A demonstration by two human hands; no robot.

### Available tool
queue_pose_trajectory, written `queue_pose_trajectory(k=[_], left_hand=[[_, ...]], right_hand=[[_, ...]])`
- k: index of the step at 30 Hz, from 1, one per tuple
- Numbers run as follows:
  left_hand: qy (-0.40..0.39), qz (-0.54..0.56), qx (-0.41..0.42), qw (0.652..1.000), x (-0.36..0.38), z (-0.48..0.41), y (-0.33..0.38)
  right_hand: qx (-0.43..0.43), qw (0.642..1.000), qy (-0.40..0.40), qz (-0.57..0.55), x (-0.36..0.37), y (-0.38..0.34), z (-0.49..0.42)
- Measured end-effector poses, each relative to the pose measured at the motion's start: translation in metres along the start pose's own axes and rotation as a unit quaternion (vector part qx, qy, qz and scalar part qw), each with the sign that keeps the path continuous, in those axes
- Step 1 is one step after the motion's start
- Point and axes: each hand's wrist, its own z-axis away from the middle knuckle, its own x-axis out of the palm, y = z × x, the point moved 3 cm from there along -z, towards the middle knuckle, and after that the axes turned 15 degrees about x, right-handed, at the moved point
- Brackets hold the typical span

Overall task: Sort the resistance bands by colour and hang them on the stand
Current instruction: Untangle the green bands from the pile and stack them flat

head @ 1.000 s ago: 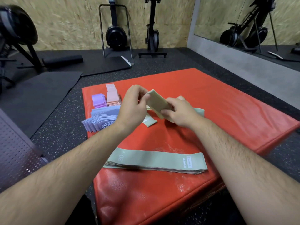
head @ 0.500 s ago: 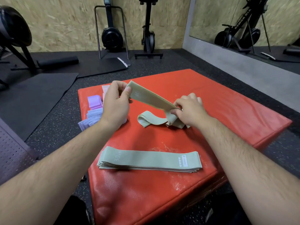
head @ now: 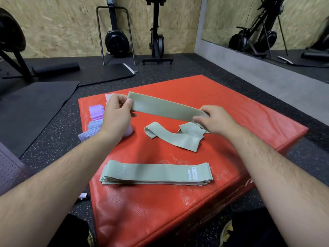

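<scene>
A sage-green resistance band [head: 165,108] is stretched flat in the air above the red mat [head: 240,122]. My left hand [head: 116,115] pinches its left end and my right hand [head: 216,120] pinches its right end. Below it a crumpled green band [head: 170,135] lies loose on the mat. A neat stack of green bands [head: 156,172], marked 30 LB, lies near the mat's front edge. Purple bands [head: 96,112], lilac-blue bands [head: 89,131] and a pink band [head: 108,97] sit along the mat's left side, partly hidden by my left hand.
Black floor mats [head: 35,104] lie to the left. Rowing machines and a metal frame [head: 115,32] stand against the chipboard wall at the back. A mirror [head: 267,24] fills the right wall. A perforated purple surface [head: 8,172] is at the left edge.
My hands have moved apart, unfolding the green band from a small folded piece into a flat strip held level. The second green band stays on the mat.
</scene>
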Motion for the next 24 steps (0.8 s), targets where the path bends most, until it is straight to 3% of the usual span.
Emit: queue_pose_trajectory(k=[6, 10, 18, 24], left_hand=[[-0.053, -0.076, -0.074, 0.993, -0.013, 0.010, -0.008], [-0.147, -0.190, -0.009, 0.971, -0.027, 0.022, -0.008], [-0.247, -0.236, -0.045, 0.939, -0.057, 0.057, -0.012], [-0.275, -0.254, -0.063, 0.925, -0.077, 0.071, -0.019]], right_hand=[[0.003, 0.996, -0.083, -0.020, -0.019, 0.023, 0.012], [0.010, 0.990, -0.135, -0.032, -0.025, 0.027, 0.030], [0.023, 0.978, -0.206, 0.011, -0.015, 0.020, 0.070], [0.010, 0.972, -0.223, 0.079, 0.009, 0.006, 0.090]])
